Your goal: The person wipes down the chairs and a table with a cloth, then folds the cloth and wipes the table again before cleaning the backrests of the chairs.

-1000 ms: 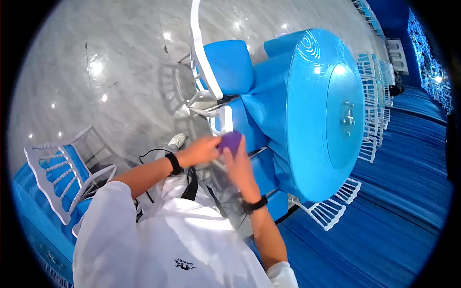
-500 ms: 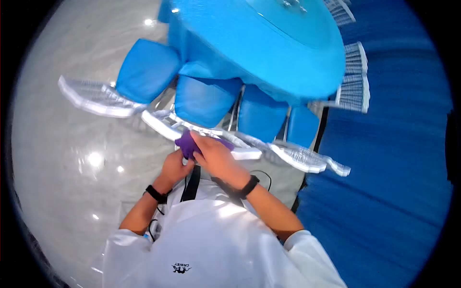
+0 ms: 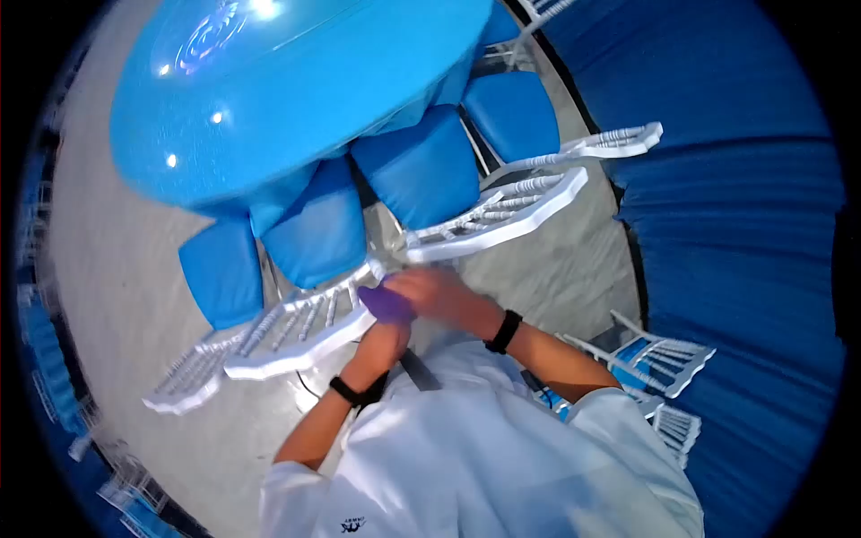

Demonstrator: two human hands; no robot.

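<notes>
A small purple cloth [image 3: 386,304] is bunched between both my hands in front of my chest. My left hand [image 3: 387,339] holds it from below, fingers curled under it. Over its top and right side lies my right hand [image 3: 439,293], closed on the cloth. Both wrists wear black bands. The hands hover just beside the top rail of a white chair back [image 3: 300,327], close to it; contact cannot be told.
A round table [image 3: 269,99] under a bright blue cover stands ahead, ringed by white chairs with blue cushions [image 3: 421,175]. Another white chair back [image 3: 502,215] lies to the right. Blue carpet [image 3: 735,224] fills the right side, grey glossy floor the left.
The view has swung sharply around the table. Both hands stay closed on the purple cloth and now sit beside a different chair back.
</notes>
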